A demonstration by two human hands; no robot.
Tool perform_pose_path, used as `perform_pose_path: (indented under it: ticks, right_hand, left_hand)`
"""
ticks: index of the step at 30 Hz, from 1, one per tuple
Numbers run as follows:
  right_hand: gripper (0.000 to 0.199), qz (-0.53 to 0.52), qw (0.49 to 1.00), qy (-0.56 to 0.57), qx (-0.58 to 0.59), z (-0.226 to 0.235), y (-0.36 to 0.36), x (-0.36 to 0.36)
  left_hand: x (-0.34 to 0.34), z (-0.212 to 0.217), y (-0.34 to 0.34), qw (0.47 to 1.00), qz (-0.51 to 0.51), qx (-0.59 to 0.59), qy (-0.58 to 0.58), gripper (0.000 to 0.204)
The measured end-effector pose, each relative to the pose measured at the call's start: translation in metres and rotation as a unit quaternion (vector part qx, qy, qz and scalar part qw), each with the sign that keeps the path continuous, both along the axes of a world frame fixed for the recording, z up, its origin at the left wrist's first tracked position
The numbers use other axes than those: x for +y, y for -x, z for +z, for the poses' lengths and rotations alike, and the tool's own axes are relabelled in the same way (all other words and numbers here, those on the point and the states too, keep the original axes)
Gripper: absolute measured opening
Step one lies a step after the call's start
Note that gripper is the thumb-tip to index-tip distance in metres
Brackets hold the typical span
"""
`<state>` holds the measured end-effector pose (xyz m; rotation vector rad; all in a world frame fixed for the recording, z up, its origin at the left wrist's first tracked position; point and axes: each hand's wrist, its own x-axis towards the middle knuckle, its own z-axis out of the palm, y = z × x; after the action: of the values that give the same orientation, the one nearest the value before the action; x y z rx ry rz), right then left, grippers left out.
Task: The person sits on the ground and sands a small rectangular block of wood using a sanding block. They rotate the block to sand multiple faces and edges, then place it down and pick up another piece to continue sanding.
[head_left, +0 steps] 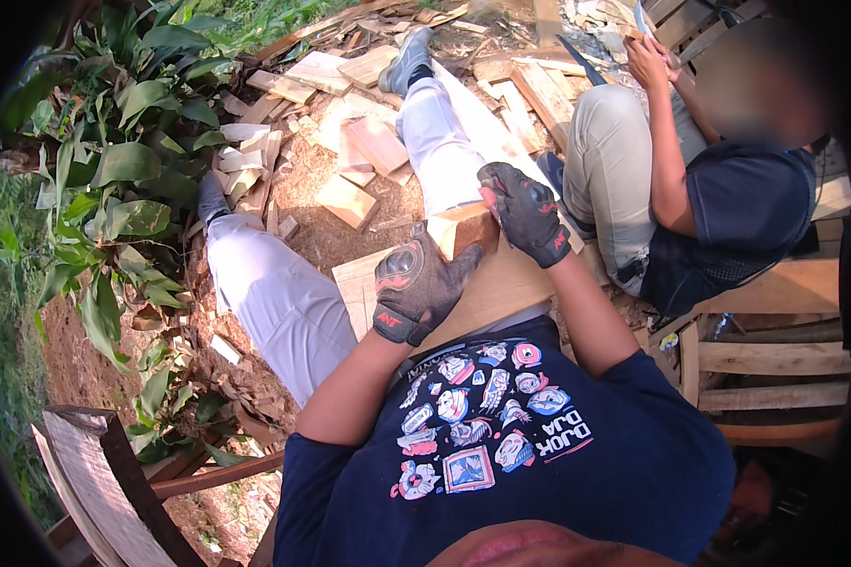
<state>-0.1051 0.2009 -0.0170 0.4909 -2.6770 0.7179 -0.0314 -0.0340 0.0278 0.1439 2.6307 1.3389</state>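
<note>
A short wooden block (465, 231) with a brown side face is held over my lap. My left hand (416, 288), in a black fingerless-looking glove with red marks, grips its left end, the thumb along the near side. My right hand (525, 215), in a matching glove, is closed at its far right corner; a bare fingertip shows there. Whether a small tool is also in that hand is hidden. Beneath the block a wide pale board (487, 300) lies across my thighs, under both hands.
Wood offcuts (348, 201) and sawdust cover the ground between my legs. Leafy plants (128, 170) stand at the left. Close on the right a co-worker (728, 208) sits, hands raised around a small piece. Slatted wooden furniture (775, 359) is at the right; a curved wooden piece (113, 491) stands lower left.
</note>
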Motion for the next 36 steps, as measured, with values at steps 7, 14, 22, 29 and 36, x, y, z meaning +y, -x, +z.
perform_pose_path:
  ticks: [7,14,22,29,36]
  right_hand:
    - [0.034,-0.003,0.998,-0.047,-0.029,0.011,0.003,-0.001]
    - [0.025,-0.012,0.994,-0.08,-0.073,0.031,-0.006,-0.016]
    - [0.027,-0.013,0.997,-0.071,-0.028,0.022,-0.007,-0.01]
    - [0.027,-0.002,0.996,-0.086,-0.03,0.035,-0.011,-0.016]
    - [0.039,-0.038,0.993,-0.107,0.047,-0.003,0.005,0.004]
  left_hand:
    - [-0.001,-0.004,0.0,1.0,-0.01,-0.004,0.011,0.067]
    - [-0.001,0.0,-0.002,1.0,-0.01,-0.002,0.009,0.069]
    - [0.0,0.009,0.0,1.0,-0.021,-0.005,0.006,0.07]
    - [0.0,-0.003,-0.001,0.999,-0.024,-0.002,0.026,0.068]
    - [0.005,-0.004,-0.003,0.999,0.002,-0.02,0.034,0.065]
